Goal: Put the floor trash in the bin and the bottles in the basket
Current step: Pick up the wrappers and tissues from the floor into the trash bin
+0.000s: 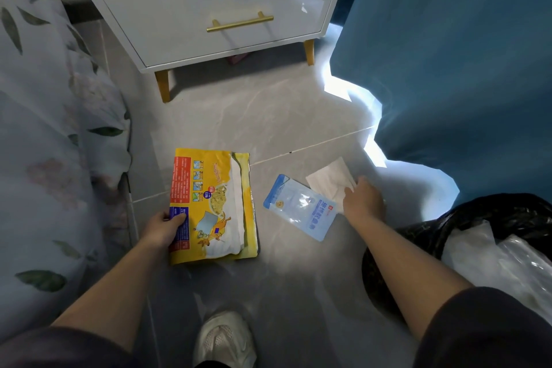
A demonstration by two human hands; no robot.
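Observation:
A large yellow snack bag lies flat on the grey tile floor, and my left hand grips its lower left edge. To its right lies a small blue and clear pouch. A white tissue rests just beyond the pouch, and my right hand is on its near edge with fingers curled onto it. A bin lined with a black bag stands at the lower right, holding clear plastic wrappers. No bottles or basket are in view.
A white drawer cabinet on gold legs stands ahead. A blue curtain hangs on the right, and a floral bedsheet drapes on the left. My white shoe is on the floor below.

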